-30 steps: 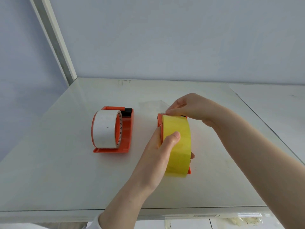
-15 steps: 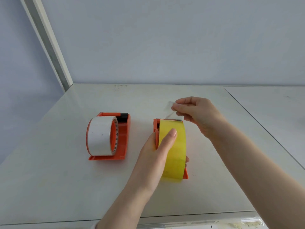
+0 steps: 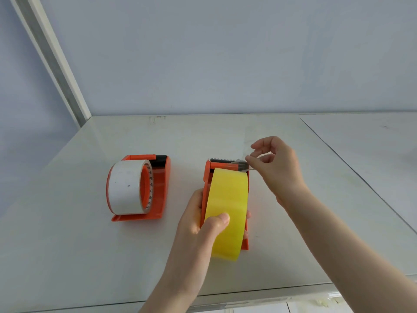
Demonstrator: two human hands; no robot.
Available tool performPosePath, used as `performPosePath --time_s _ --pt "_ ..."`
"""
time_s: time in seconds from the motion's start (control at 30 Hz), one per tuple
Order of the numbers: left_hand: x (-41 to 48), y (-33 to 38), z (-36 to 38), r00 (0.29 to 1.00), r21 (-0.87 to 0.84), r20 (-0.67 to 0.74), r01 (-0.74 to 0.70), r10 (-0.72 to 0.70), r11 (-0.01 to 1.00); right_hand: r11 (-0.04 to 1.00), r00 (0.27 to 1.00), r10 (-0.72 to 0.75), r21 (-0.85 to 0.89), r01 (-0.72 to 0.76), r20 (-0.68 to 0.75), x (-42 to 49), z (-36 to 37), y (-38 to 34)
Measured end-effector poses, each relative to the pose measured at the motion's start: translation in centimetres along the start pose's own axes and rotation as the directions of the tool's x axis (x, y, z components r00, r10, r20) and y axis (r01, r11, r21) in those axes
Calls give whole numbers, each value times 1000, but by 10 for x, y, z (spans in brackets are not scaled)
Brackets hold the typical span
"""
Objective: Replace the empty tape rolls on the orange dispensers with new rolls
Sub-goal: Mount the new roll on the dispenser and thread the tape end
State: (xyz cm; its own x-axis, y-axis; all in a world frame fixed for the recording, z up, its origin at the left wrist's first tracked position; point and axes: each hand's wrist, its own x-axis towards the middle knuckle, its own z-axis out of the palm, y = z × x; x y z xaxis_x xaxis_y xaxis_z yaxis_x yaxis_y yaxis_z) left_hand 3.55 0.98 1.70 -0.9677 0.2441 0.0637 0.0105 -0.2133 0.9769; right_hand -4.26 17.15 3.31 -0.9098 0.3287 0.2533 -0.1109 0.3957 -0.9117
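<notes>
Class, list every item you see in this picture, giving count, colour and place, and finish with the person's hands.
left dispenser: one, orange, on table, left of centre
white tape roll: one, white, on left dispenser
right dispenser: one, orange, table centre
yellow tape roll: one, yellow, on right dispenser
tape end: one, clear, at right dispenser's cutter
table: one, pale grey, under both dispensers
wall: one, pale blue, behind table
left hand: one, grips yellow tape roll and right dispenser
right hand: one, pinches tape end

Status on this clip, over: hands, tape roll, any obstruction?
Left hand grips yellow roll on orange dispenser. Right hand pinches tape end at cutter. White roll mounted on second dispenser, apart. Nothing blocking.
</notes>
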Motion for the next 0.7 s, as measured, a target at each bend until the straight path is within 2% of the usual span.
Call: performPosePath --time_s 0.13,0.2,0.27,0.33,0.47,0.57,0.6,0.63,0.67,0.7 --pt "0 0 2 993 20 -111 51 -48 999 996 996 -50 -67 55 74 -4 -7 -5" --pt "1 2 4 991 36 -126 54 -49 998 1000 992 8 9 -10 125 -7 -12 -10" --pt "1 3 5 992 49 -121 44 -38 998 977 976 91 174 -126 196 -11 -17 -16" --pt "1 4 5 992 51 -121 39 -32 998 909 936 173 316 -272 307 -13 -24 -21" --pt "1 5 5 994 65 -109 38 -31 997 726 806 317 418 -545 500 -13 -31 -21" --pt "2 6 6 994 61 -107 27 -20 998 455 718 361 559 -693 596 -11 -36 -22" --pt "2 6 6 994 59 -106 25 -19 998 354 705 360 610 -709 611 -10 -39 -23" --pt "2 6 6 994 58 -104 28 -22 998 298 710 357 647 -702 607 -10 -41 -25" --pt "3 6 6 995 57 -101 31 -25 998 306 730 356 665 -681 584 -10 -42 -26" --pt "3 6 6 994 56 -101 34 -28 998 373 761 358 664 -648 541 -12 -41 -26"
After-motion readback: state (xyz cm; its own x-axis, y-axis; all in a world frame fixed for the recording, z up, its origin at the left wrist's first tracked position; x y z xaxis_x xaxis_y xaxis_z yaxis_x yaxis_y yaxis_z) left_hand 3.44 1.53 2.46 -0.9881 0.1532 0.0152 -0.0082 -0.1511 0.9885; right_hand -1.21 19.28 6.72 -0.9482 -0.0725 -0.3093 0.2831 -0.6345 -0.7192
